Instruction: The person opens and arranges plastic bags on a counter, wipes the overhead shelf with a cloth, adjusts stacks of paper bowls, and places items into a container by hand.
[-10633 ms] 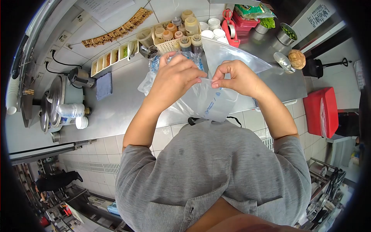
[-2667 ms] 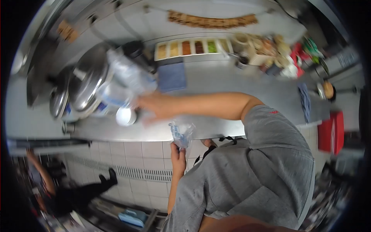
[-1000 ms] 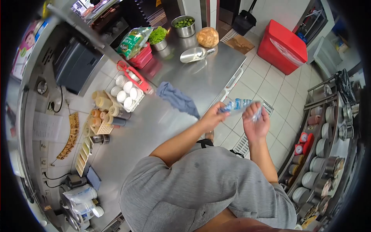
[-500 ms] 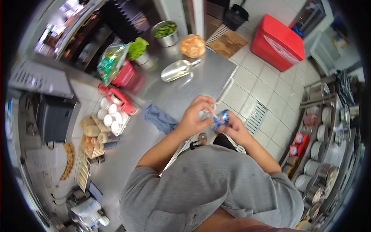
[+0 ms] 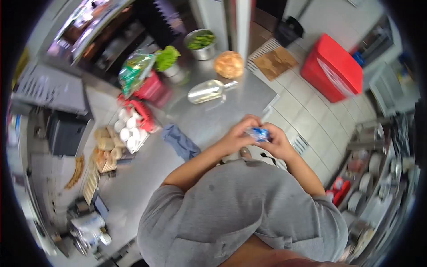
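While the left hand [image 5: 239, 135] and right hand [image 5: 279, 141] come close together, fingers closed on the crumpled bag [image 5: 259, 134], it sits between them by the tabletop's [image 5: 147, 178] front edge. Near that edge lies a blue cloth [image 5: 180, 141]; farther off, toward the corner, rests a metal scoop [image 5: 206, 91], with a pot [image 5: 202, 48] of greens beyond.

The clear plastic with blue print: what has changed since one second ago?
The clear, blue-printed plastic was stretched between separated hands; now the left hand and right hand are close together, holding it bunched. The shiny metal scoop stays on the steel counter.
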`<state>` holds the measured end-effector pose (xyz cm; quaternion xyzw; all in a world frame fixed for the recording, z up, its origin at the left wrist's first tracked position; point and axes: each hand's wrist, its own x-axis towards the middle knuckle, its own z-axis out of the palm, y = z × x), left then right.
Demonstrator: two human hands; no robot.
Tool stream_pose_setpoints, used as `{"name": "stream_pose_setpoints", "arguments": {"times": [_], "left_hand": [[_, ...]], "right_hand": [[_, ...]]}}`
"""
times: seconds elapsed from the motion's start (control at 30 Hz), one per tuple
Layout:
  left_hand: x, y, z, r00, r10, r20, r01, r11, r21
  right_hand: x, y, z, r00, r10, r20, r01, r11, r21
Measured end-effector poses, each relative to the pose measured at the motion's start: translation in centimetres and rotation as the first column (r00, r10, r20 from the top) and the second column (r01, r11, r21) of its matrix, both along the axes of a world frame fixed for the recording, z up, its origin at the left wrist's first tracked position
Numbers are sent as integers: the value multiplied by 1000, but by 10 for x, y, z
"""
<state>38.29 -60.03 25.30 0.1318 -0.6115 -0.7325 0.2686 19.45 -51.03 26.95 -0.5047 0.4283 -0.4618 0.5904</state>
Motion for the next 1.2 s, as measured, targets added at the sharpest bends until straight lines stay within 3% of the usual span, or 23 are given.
{"name": "stream_pose_setpoints", "arguments": {"times": [0.03, 0.1, 0.17, 0.2, 0.27, 0.33, 0.4, 0.43, 0.47, 0.53, 0.6, 0.63, 0.67, 0.73, 0.77, 0.8, 0.83, 0.87, 0.93, 1.0, 1.07, 1.13, 1.2], "left_hand": [[-1, -2, -6, 999, 24, -25, -25, 999, -36], [5, -15, 4, 999, 27, -45, -31, 996, -88], [16, -25, 20, 999, 21, -39, -25, 994, -109], [20, -25, 23, 998, 26, -53, -28, 999, -21], [22, -27, 29, 997, 35, -72, -30, 998, 61], [24, -23, 31, 973, 229, -30, -231, 959, -166], [31, -20, 41, 936, 350, 18, -340, 919, -201], [34, -19, 46, 887, 457, 60, -430, 867, -251], [35, -18, 47, 889, 455, 61, -426, 867, -260], [39, -9, 45, 708, 698, 107, -610, 680, -406], [43, -6, 40, 645, 758, 95, -636, 602, -484], [44, -7, 36, 569, 819, 72, -669, 512, -540], [46, -9, 32, 577, 813, 73, -662, 518, -542], [53, -5, 18, 566, 817, 109, -630, 514, -582], [54, -2, 9, 566, 816, 118, -629, 520, -578], [56, 2, 0, 675, 723, 149, -648, 677, -348], [59, 6, -9, 773, 619, 139, -611, 785, -97], [67, 6, -16, 771, 621, 142, -613, 784, -104], [95, 7, -34, 622, 768, 152, -598, 591, -541], [138, -4, -81, 287, 940, 185, -583, 324, -745], [182, -10, -138, -33, 970, 239, -586, 175, -791], [209, -15, -172, -303, 851, 429, -450, 269, -852], [222, -18, -198, -300, 847, 439, -426, 293, -856]], "right_hand": [[2, -5, -4, 994, -78, -78, 68, 990, -124], [6, -14, -5, 991, -122, -54, 118, 989, -84], [7, -30, -9, 990, -104, 98, 115, 987, -112], [6, -38, -9, 991, -87, 99, 100, 986, -137], [3, -49, -10, 983, -149, -109, 116, 958, -264], [16, -53, 8, 985, -110, -131, 75, 966, -248], [34, -57, 23, 992, -103, -75, 89, 981, -172], [40, -66, 22, 925, -275, -261, 107, 851, -515], [48, -69, 20, 926, -280, -255, 112, 846, -521], [61, -69, 15, 930, -309, -200, 180, 855, -486], [71, -68, 5, 927, -298, -226, 147, 845, -514], [80, -64, 10, 970, -213, -116, 151, 904, -400], [84, -60, 11, 991, -135, 5, 131, 952, -278], [86, -53, 1, 995, -96, -25, 85, 956, -282], [86, -51, 0, 997, -36, 69, 46, 987, -152], [89, -48, -1, 985, 12, 172, -8, 1000, -22], [84, -46, -10, 984, 14, 176, -11, 1000, -14], [71, -49, -25, 995, 14, 95, -9, 999, -46], [47, -52, -39, 1000, 7, 25, -5, 996, -90], [21, -49, -43, 979, -201, 39, 200, 979, 29], [-1, -44, -41, 947, -319, 40, 316, 946, 73], [-20, -37, -45, 901, -432, 27, 426, 896, 128], [-36, -30, -53, 846, -533, 24, 522, 836, 170]]}}
